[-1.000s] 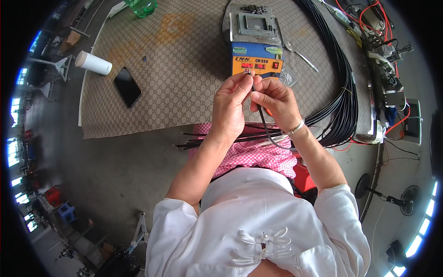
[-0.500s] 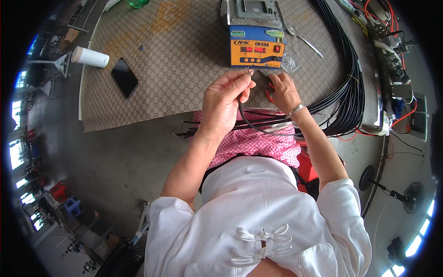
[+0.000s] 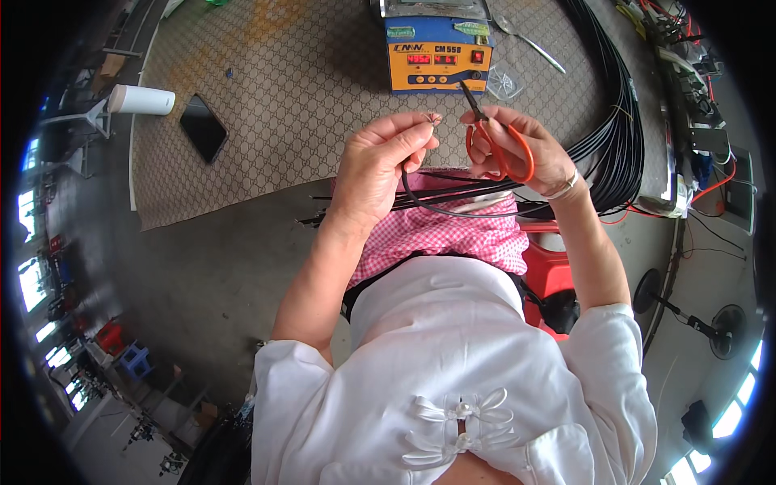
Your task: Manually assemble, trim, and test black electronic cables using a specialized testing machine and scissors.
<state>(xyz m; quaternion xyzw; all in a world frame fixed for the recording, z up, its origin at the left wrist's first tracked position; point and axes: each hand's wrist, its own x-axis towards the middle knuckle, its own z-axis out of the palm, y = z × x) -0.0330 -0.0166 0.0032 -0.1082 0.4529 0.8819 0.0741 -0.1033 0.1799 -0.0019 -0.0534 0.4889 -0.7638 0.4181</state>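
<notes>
My left hand (image 3: 380, 162) is closed in a pinch round the end of a black cable (image 3: 412, 198), whose stripped, reddish wire ends (image 3: 433, 119) stick out past thumb and forefinger. From there the cable curves down across my lap toward the right. A pair of scissors (image 3: 521, 153) with orange handles is in my right hand (image 3: 541, 153), its dark blades pointing up and away. The blades are apart from the wires. Just beyond both hands stands a blue and orange control box (image 3: 440, 61) with red lit displays.
A thick bundle of black cables (image 3: 626, 153) runs along the table's right side and over my lap. A spoon (image 3: 537, 47) and a clear plastic bag (image 3: 503, 83) lie right of the box. At the left are a phone (image 3: 203, 129) and a white cup (image 3: 141, 100) on its side.
My right hand has moved right and lifted, turning the scissors so their blades point up and the handles show fully. The left hand has shifted slightly left, still holding the cable.
</notes>
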